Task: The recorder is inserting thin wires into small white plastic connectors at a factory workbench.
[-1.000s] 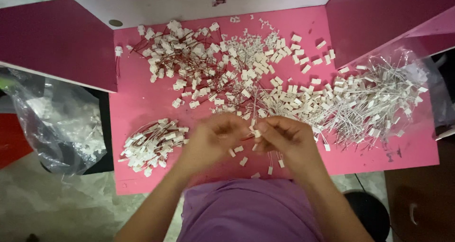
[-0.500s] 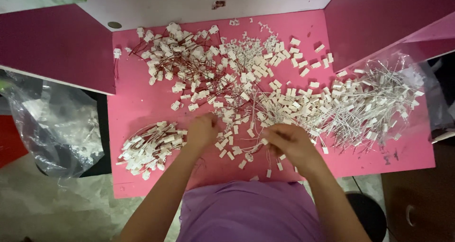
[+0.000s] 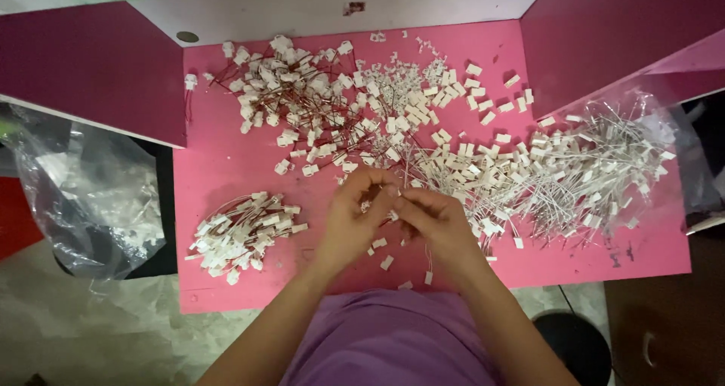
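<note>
We are bringing our hands back together above the table [image 3: 226, 167]: half a second ago they were down among the loose connectors [image 3: 381, 242], picking. Now, we judge, we are starting to join a fresh pair. Our left hand [image 3: 349, 220] and right hand [image 3: 434, 223] are meeting fingertip to fingertip, pinching a small white connector [image 3: 393, 214] between them, just above the table's near edge. The finished pile [image 3: 242, 231] is lying at our left.

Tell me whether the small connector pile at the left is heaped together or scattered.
Heaped together: the small connector pile forms one compact cluster on the pink table, apart from the left hand.
</note>
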